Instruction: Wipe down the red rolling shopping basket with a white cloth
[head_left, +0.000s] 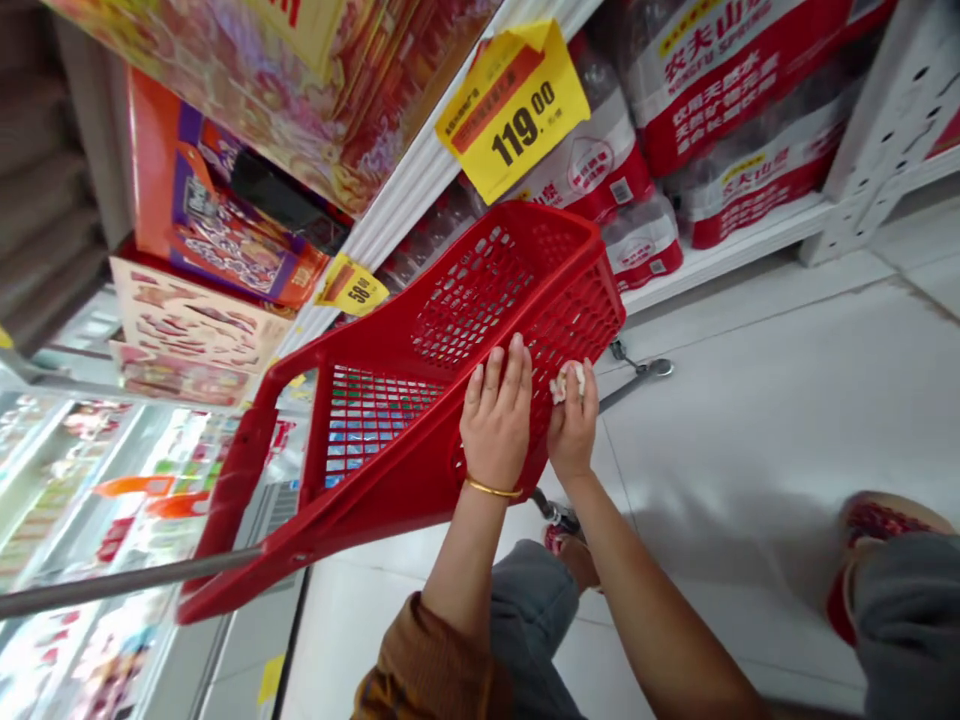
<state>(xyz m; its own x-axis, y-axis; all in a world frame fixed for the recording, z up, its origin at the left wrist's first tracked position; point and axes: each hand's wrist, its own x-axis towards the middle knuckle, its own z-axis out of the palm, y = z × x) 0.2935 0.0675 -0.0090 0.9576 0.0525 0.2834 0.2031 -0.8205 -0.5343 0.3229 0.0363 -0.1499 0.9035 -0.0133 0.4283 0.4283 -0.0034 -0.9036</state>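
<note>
A red plastic shopping basket (420, 390) on a wheeled frame is tilted in front of me. My left hand (496, 420), with a gold bangle on the wrist, lies flat with fingers stretched on the basket's side wall. My right hand (574, 420) is beside it at the basket's lower edge, fingers pinched on a small white crumpled wad (559, 385), perhaps a tissue, pressed against the red mesh. The basket looks empty.
Shelves hold packs of bottled water (712, 90) with red labels and colourful gift boxes (217, 210). Yellow price tags (514, 105) hang from the shelf edge. A metal handle bar (112, 585) juts left. White tiled floor (757, 420) spreads right; my knees and red shoes show below.
</note>
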